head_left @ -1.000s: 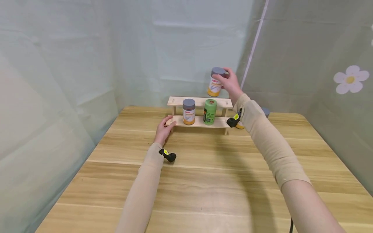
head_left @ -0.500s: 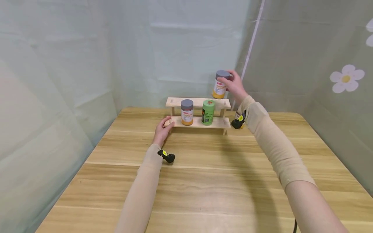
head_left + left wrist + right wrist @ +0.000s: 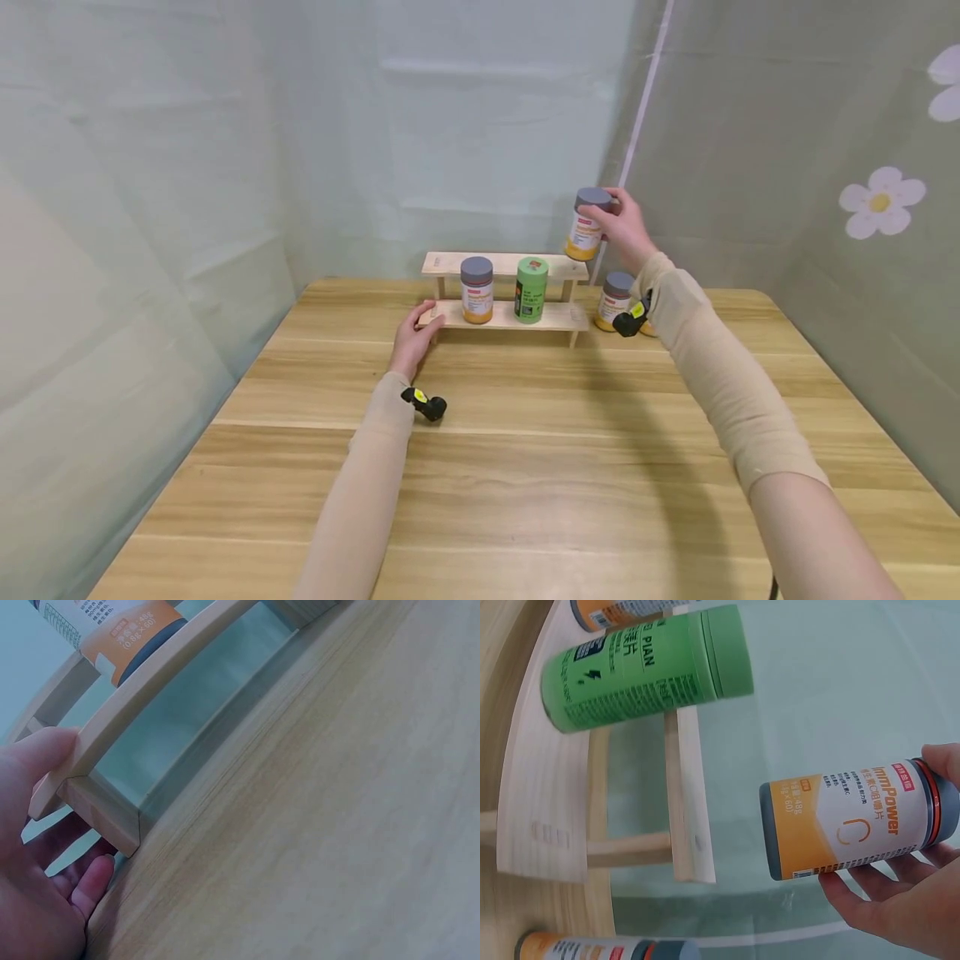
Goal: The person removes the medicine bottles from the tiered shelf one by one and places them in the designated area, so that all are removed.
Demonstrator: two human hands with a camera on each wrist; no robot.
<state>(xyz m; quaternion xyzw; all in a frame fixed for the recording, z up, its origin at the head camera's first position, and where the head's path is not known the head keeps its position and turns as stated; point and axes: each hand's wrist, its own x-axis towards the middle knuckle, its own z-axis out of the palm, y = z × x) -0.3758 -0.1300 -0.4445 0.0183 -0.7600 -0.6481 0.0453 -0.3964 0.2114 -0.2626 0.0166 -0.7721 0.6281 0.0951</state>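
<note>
My right hand (image 3: 627, 227) grips a supplement bottle (image 3: 585, 225) with a grey cap and a white and orange label near its cap. In the right wrist view that bottle (image 3: 847, 817) is apart from the upper shelf board. At the left end of a two-step wooden rack (image 3: 551, 315), my left hand (image 3: 411, 340) holds the lower board, the thumb on top in the left wrist view. On that board stand a second grey-capped bottle (image 3: 477, 290) and a green bottle (image 3: 531, 290), both upright.
Right of the rack, another grey-capped bottle (image 3: 615, 302) stands on the wooden table (image 3: 480, 483). Part of a further orange-based bottle (image 3: 648, 330) shows behind my right wrist. A pale curtain (image 3: 510, 125) hangs behind the table.
My right hand has carried its bottle rightward and slightly down, to above the upper board's right end. A bottle behind the right wrist has come into fuller view. The left hand keeps its hold.
</note>
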